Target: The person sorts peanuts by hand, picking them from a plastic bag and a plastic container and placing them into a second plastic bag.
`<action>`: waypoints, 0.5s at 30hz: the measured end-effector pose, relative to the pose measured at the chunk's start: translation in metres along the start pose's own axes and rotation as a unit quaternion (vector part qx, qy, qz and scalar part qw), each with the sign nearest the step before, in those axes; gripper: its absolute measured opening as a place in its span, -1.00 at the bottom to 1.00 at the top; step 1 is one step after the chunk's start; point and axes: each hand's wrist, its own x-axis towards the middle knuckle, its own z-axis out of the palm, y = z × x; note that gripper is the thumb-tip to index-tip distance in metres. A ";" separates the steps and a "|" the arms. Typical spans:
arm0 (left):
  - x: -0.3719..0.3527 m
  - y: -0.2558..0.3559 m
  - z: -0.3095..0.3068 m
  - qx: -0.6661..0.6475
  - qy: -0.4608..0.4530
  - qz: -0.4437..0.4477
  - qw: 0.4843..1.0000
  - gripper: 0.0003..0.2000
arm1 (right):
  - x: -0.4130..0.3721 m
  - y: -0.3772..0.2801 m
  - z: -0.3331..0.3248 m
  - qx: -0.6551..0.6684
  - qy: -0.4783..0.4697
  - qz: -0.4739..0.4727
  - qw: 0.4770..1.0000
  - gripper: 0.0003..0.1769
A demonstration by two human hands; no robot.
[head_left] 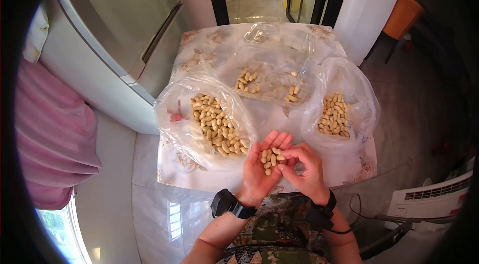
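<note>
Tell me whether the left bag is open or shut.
Open: the left bag gapes wide, with peanuts showing inside through its mouth.

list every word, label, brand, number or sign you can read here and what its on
No text can be read.
Left plastic bag: red marking, too blurred to read.
Right plastic bag: faint bluish marks, too small to read.
White appliance: red marking, too small to read.

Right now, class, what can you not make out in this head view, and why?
In the head view:
Left hand: part of the palm, covered by held peanuts.
Left bag: lower piled peanuts, buried under upper ones.
Right bag: blue print, too small to read.
Pink cloth: left side, cut off by the dark edge.
</note>
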 end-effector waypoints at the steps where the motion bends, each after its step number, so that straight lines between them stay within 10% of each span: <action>1: 0.000 -0.001 0.000 -0.002 0.002 -0.002 1.000 -0.50 | 0.000 0.001 0.000 -0.002 0.000 0.003 1.000 -0.76; 15: 0.001 -0.002 0.001 0.038 -0.020 0.002 0.999 -0.44 | -0.002 0.008 0.003 0.012 0.026 0.039 0.999 -0.80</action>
